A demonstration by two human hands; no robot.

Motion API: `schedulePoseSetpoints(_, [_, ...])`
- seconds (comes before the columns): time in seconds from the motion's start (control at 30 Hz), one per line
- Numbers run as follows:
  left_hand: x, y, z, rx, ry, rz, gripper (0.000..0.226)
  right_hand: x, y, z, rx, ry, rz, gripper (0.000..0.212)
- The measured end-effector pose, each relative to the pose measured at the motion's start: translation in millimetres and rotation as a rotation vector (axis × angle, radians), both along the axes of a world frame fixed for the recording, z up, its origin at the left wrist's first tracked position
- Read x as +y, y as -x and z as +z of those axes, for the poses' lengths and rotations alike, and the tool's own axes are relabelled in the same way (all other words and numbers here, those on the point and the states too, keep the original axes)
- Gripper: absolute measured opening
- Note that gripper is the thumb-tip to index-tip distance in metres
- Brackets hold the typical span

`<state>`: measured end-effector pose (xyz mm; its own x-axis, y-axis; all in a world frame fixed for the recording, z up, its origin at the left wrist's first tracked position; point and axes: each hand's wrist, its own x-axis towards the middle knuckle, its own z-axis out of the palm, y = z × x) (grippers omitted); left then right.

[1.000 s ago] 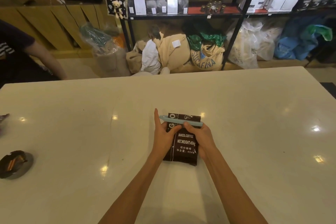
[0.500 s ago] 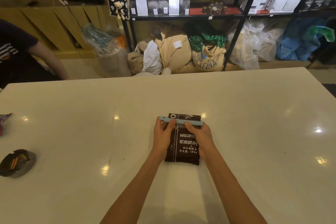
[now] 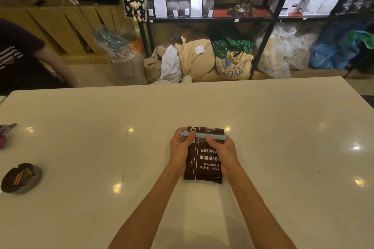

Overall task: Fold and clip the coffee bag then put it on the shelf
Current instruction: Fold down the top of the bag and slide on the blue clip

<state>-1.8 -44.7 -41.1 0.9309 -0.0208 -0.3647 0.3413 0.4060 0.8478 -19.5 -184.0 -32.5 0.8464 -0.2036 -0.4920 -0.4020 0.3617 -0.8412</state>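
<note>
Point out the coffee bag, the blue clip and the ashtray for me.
coffee bag (image 3: 206, 159): head view, on its printed front panel.
blue clip (image 3: 200, 135): head view, mid-bar between the hands.
ashtray (image 3: 20, 178): head view, on its dark bowl, table's left.

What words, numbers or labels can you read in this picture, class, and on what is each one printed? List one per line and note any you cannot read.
"BAKED.COFFEE" (last letter partly hidden): on the coffee bag.
"NET.WEIGHT:454": on the coffee bag, unit partly hidden.
"454g": on the coffee bag, after small Chinese characters.
"SUCAFINA": on the burlap sack under the shelf.
Tags and packets on the shelf: too small and blurred to read.
</note>
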Motion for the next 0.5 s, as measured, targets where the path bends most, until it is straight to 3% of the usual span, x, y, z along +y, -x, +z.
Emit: schedulePoseSetpoints(0.5, [-5.7, -4.2, -5.8, 0.053, -0.029, 0.107, 0.013, -2.3, -2.3, -8.8, 0.009, 0.028, 0.010, 0.040])
